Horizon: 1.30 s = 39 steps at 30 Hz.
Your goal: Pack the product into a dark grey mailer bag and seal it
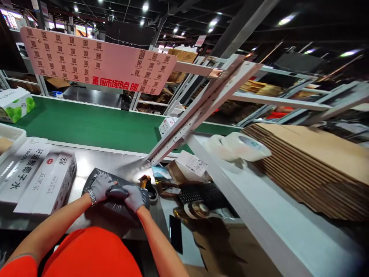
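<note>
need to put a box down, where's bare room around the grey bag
Bare steel worktop lies behind the grey bag, up to the green belt, which is mostly bare too. Left is crowded by white cartons. Right of the right hand is cluttered: keyboard, tape roll, labels. The left hand also rests on the bag.

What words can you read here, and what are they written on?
"好运椰椰子水": on the long white box at far left.
"熬" and "五黑茶", unsure: on the white box beside it.
Red characters on the pink sign: only partly readable; its square codes hold no words.
Shipping label and green-apple box: too small to read.
</note>
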Tool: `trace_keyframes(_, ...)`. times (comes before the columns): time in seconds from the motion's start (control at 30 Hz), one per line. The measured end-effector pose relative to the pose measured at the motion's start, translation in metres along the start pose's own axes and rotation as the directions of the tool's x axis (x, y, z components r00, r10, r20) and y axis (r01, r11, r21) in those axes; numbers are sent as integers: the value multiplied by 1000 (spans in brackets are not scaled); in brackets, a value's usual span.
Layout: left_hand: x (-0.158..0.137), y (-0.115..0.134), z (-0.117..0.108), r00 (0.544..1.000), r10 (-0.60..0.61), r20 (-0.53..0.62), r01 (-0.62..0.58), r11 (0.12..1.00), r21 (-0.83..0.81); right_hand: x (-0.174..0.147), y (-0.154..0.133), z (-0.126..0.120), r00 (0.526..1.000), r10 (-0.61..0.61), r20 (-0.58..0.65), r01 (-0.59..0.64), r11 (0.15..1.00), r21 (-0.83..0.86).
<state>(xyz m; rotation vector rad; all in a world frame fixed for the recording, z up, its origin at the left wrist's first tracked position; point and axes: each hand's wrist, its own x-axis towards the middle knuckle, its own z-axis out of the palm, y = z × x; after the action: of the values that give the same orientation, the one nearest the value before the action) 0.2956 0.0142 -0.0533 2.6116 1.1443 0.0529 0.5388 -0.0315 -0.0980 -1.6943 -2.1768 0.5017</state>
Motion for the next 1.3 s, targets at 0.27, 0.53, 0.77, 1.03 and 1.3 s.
trace_keyframes(0.27, 10, -2, 1, 999, -1, 37, 1, 1000, -6, 3, -8, 3, 998, 49, 33, -45, 992, -114)
trace_keyframes(0.53, -8, 5, 12, 999, -43, 18, 44, 997, -60, -35, -31, 9, 1000, 19, -7, -20, 994, -112)
trace_keyframes(0.77, 24, 3, 0, 998, -59, 27, 61, 994, -85, -3, -26, -2, 988, 100, 121, -84, 988, -130)
trace_keyframes(1.03, 5, 15, -1, 997, -73, 38, 74, 996, -47, -7, -50, 12, 971, 157, 182, -111, 964, -242)
trace_keyframes(1.3, -4, 25, 15, 986, -141, -88, 131, 986, -108, -44, -8, -33, 992, -78, -97, 93, 983, 160)
